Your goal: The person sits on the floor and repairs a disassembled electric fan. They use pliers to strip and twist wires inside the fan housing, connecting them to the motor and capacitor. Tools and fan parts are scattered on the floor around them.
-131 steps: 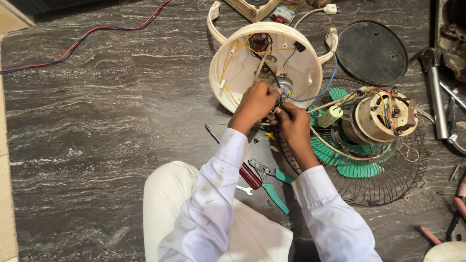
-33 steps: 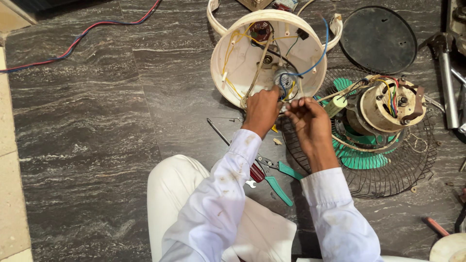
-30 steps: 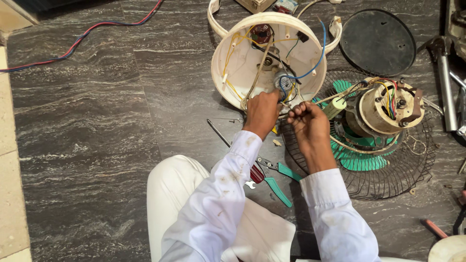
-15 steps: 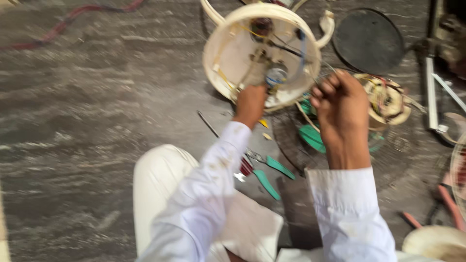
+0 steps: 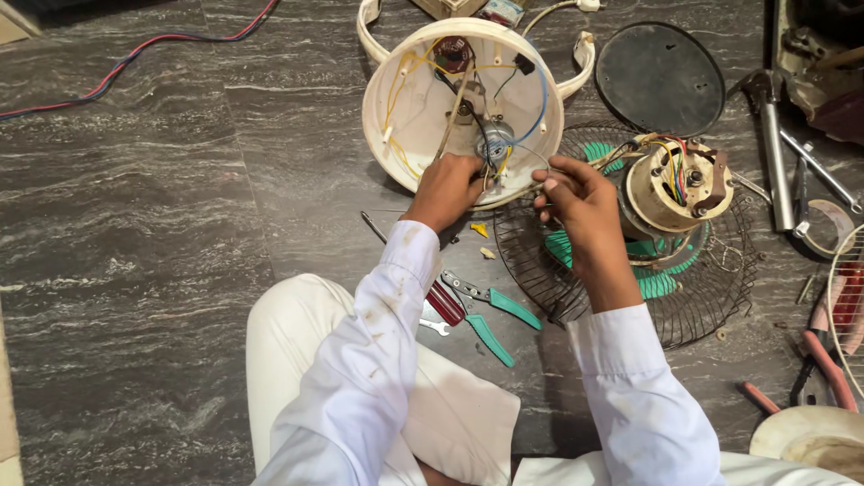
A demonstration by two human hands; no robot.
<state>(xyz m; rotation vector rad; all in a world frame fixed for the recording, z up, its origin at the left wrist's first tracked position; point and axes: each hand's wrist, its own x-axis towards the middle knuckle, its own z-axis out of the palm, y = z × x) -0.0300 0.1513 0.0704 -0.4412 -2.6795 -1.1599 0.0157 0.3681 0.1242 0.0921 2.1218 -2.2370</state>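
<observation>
1. The fan base (image 5: 463, 99) lies upside down on the stone floor (image 5: 135, 225), its cream shell open toward us, with yellow, blue and black wires (image 5: 490, 148) inside.
2. Our left hand (image 5: 447, 187) rests on the base's near rim, knuckles up and wrist bent down, fingers curled shut on the wires by the small round part at the rim.
3. Our right hand (image 5: 576, 200) is just beside it, over the grille (image 5: 630, 243). Its fingers are pinched on a thin wire that runs to the left hand; the thumb points left.
4. Both forearms, in white sleeves, reach forward from our lap, the left one slanting right and the right one nearly straight.
5. Just right of the right hand, the motor (image 5: 670, 184) sits on the grille above green blades (image 5: 652, 283).
6. Green-handled pliers (image 5: 490, 310) and a red screwdriver (image 5: 443, 301) lie by the left sleeve.
7. A dark round plate (image 5: 660, 79) lies beyond the motor.
8. A red and blue cable (image 5: 135, 54) crosses the far left floor.
</observation>
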